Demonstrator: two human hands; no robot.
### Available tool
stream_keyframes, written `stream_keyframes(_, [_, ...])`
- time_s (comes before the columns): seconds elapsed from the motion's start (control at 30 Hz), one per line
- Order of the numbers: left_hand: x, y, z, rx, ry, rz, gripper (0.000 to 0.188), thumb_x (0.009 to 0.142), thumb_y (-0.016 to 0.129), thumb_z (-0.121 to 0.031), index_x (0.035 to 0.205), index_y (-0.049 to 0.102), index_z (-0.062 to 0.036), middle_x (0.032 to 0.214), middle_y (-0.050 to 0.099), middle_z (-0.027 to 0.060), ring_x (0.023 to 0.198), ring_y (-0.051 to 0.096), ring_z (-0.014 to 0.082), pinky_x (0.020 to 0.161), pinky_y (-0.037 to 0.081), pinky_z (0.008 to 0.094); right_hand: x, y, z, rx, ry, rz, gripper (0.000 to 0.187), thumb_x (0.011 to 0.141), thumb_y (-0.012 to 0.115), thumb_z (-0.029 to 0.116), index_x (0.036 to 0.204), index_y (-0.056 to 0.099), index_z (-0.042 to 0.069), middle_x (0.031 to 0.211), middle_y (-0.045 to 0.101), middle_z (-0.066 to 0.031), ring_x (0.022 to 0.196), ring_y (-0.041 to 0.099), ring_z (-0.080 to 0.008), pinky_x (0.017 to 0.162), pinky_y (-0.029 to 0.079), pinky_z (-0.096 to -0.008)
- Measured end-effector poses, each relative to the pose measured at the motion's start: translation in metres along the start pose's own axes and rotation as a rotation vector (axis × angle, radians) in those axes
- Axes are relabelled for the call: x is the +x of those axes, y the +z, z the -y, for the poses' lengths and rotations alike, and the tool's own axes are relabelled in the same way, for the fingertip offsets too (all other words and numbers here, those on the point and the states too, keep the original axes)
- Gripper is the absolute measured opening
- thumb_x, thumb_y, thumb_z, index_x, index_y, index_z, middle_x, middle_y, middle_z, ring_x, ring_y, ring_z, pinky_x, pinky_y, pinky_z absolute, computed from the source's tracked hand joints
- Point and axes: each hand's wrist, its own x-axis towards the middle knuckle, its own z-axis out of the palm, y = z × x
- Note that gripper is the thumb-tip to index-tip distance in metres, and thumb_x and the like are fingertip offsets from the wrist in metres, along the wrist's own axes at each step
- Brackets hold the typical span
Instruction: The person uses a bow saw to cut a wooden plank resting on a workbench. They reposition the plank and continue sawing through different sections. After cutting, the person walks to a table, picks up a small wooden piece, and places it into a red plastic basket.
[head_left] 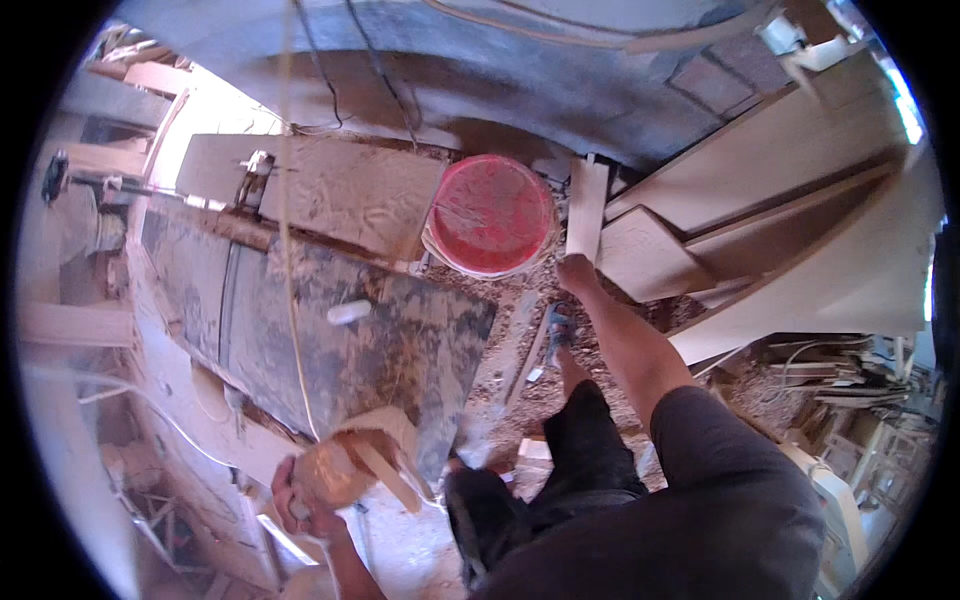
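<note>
Low on the left, my left hand (300,500) is closed round a curved wooden piece (340,468). A pale curved part and a flat strip stick out from it to the right, over the edge of a dusty dark-topped table (400,330). My right arm reaches forward. At its end my right hand (577,272) hangs beside the foot of a narrow pale board (587,205). Its fingers are too small and blurred to read, and whether it touches the board cannot be made out. Just left of that hand is a round red lid or tub (492,214), dusted over.
A white cylindrical thing (349,312) lies on the table. Beyond it, a clamp-like metal fitting (256,180) sits by a plywood sheet (350,195). Large wooden panels (770,165) lean at right, near scrap wood (850,385). Wood shavings (625,335) cover the floor. A cord (290,250) hangs at left.
</note>
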Motion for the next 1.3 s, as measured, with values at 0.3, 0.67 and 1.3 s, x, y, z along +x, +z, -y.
stream_keyframes(0.3, [-0.012, 0.017, -0.023, 0.296, -0.169, -0.045, 0.035, 0.1, 0.054, -0.036, 0.095, 0.054, -0.0004, 0.121, 0.061, 0.0282, 0.109, 0.062, 0.0383, 0.092, 0.054, 0.048, 0.089, 0.02, 0.041, 0.643, 0.851, 0.001, 0.038, 0.092, 0.054, 0.033, 0.097, 0.072, 0.0, 0.092, 0.072, -0.0246, 0.091, 0.072, -0.0394, 0.079, 0.06, -0.0485])
stream_keyframes(0.67, [-0.004, 0.019, -0.013, 0.025, -0.056, -0.081, 0.052, 0.095, 0.059, -0.054, 0.09, 0.049, -0.0028, 0.115, 0.064, 0.0278, 0.101, 0.065, 0.0351, 0.088, 0.053, 0.0456, 0.073, -0.12, -0.061, 1.047, 0.659, -0.212, 0.024, 0.086, 0.065, 0.027, 0.084, 0.063, 0.003, 0.07, 0.066, -0.013, 0.054, 0.065, -0.0275, 0.043, 0.05, -0.0415])
stream_keyframes(1.3, [-0.012, 0.056, -0.067, -0.248, 0.068, -0.157, 0.013, 0.085, 0.063, -0.004, 0.08, 0.051, 0.0009, 0.101, 0.071, 0.0214, 0.09, 0.069, 0.036, 0.08, 0.054, 0.0429, 0.029, -0.3, 0.073, 1.892, 0.484, -0.028, 0.037, 0.088, 0.068, 0.017, 0.122, 0.058, 0.009, 0.11, 0.067, -0.0063, 0.093, 0.068, -0.0221, 0.073, 0.06, -0.0364])
